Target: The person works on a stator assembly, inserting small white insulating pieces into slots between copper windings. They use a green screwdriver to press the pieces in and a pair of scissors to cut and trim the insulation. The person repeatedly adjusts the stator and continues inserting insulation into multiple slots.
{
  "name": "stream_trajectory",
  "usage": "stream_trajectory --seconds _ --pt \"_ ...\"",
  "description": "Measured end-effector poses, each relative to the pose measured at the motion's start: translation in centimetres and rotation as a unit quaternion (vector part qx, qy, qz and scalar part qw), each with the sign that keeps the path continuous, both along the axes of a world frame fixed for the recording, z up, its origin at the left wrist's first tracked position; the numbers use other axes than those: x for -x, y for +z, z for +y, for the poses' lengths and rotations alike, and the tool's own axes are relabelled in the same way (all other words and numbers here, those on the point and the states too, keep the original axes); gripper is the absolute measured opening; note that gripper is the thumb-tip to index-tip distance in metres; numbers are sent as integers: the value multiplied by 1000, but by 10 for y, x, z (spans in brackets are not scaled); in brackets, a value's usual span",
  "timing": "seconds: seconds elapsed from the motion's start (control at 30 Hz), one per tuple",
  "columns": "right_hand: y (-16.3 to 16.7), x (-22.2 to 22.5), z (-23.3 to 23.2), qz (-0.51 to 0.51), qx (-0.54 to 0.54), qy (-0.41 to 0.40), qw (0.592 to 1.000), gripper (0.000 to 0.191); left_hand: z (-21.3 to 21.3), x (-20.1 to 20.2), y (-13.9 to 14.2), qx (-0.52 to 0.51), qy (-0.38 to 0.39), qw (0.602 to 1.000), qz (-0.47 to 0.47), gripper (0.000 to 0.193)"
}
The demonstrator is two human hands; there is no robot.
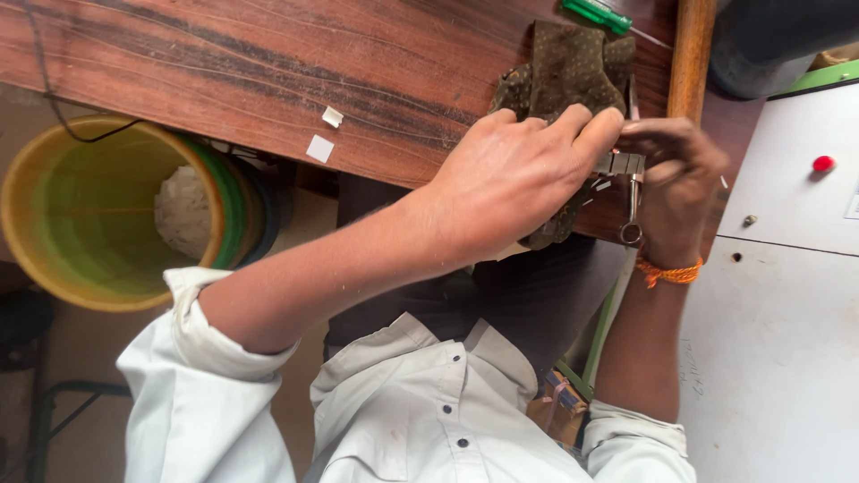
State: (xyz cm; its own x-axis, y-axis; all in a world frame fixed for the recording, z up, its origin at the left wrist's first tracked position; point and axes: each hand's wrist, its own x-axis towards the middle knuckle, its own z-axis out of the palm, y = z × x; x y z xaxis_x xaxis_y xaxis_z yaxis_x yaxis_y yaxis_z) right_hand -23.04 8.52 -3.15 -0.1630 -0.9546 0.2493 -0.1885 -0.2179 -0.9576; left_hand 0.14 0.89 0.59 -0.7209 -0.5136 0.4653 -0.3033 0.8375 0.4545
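At the edge of the wooden bench (268,80), just past my chest, both my hands meet over a small metal tool (629,192) that lies on a dark dotted cloth (573,63). My left hand (514,179) comes in from the left with its fingers curled over and its fingertips pressed down on the head of the tool, pinching it against the cloth as far as I can see; the palm side is hidden, so I cannot tell how firmly it grips. My right hand (676,183), with the orange thread (667,271) round its wrist, comes up from below on the right, its fingers bunched and closed on the same head from the other side. The tool sits right between the two sets of fingertips, touching both. Its long axis runs toward me: a thin shank drops from the blocky head to a small ring (631,234) near the bench edge, so the ring end points at my body and hangs free of both hands. Neither hand is nearer; they share the head. Well apart to the left lie two white paper scraps (320,148), and below the bench stands a yellow bucket (80,210). A green pen (595,13) rests beyond the cloth.
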Motion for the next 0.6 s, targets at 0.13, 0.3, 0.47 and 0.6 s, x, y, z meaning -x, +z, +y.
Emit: stream_trajectory --seconds 0.13,0.3,0.47,0.6 --pt "22 20 -29 43 46 -23 998 43 -2 -4 2 -25 -13 999 -18 70" --pt "46 26 -88 482 35 64 873 23 -9 2 2 -17 -23 1000 -9 60" --pt "35 12 -104 553 31 62 831 39 -14 7 -6 -36 -15 999 5 33" --pt "35 21 -98 457 -31 59 887 33 -13 4 -14 -31 -15 998 61 36"
